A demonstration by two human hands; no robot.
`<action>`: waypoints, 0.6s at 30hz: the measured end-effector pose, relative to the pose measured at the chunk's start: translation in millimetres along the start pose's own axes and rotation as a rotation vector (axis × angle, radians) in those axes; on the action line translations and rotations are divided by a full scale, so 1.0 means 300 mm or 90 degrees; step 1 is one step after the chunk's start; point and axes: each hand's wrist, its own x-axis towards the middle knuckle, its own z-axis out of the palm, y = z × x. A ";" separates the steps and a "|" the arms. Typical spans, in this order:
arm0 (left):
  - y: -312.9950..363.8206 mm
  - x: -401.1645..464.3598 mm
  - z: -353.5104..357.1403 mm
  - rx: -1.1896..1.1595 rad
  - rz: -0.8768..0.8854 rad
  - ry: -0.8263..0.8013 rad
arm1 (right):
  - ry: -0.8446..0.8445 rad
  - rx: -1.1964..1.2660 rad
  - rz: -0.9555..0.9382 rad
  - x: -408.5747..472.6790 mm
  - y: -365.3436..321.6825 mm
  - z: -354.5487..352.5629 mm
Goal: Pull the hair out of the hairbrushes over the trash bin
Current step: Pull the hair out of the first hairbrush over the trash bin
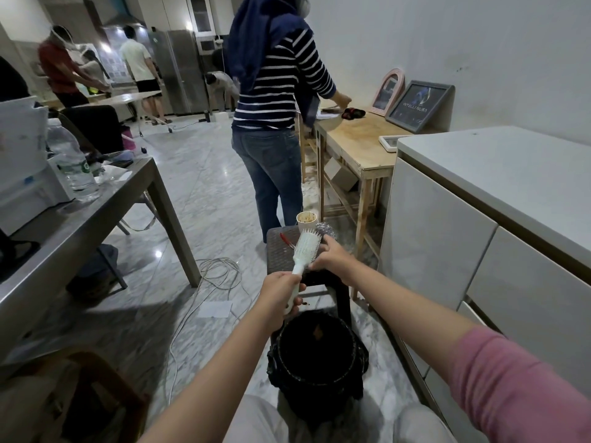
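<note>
My left hand [279, 295] grips the handle of a white hairbrush [305, 249], whose head points up and away. My right hand [331, 257] is at the right side of the brush head with fingers curled against the bristles; whether it pinches hair is too small to tell. A black trash bin [316, 362] lined with a dark bag stands on the floor between my knees, just below and nearer than the brush. Another brush with a silver head [324, 229] lies on the dark stool [278, 251] behind the white one.
The stool also bears a paper cup [307, 220] and a red tool [285, 239]. A person in a striped top [271, 91] stands beyond at a wooden table [355, 142]. White cabinets [479, 235] are close on the right, a grey table [96, 203] on the left, cables [217, 273] on the floor.
</note>
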 end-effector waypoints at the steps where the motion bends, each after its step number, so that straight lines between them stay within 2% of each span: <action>1: 0.000 -0.002 0.000 -0.007 -0.005 -0.005 | -0.007 0.005 -0.004 0.002 -0.007 0.004; 4: -0.001 0.005 -0.009 -0.021 -0.008 -0.012 | -0.031 -0.031 -0.001 -0.007 -0.034 0.014; 6: 0.000 0.011 -0.018 -0.023 -0.004 -0.007 | -0.037 -0.117 0.015 -0.020 -0.036 0.025; 9: 0.002 0.020 -0.028 -0.032 -0.007 0.010 | -0.027 -0.301 -0.038 -0.011 -0.005 0.038; 12: 0.000 0.022 -0.030 -0.032 -0.009 0.013 | 0.008 -0.397 -0.097 -0.006 0.016 0.057; 18: -0.025 0.023 -0.031 -0.035 -0.029 0.071 | 0.094 -0.325 -0.123 -0.009 0.014 0.065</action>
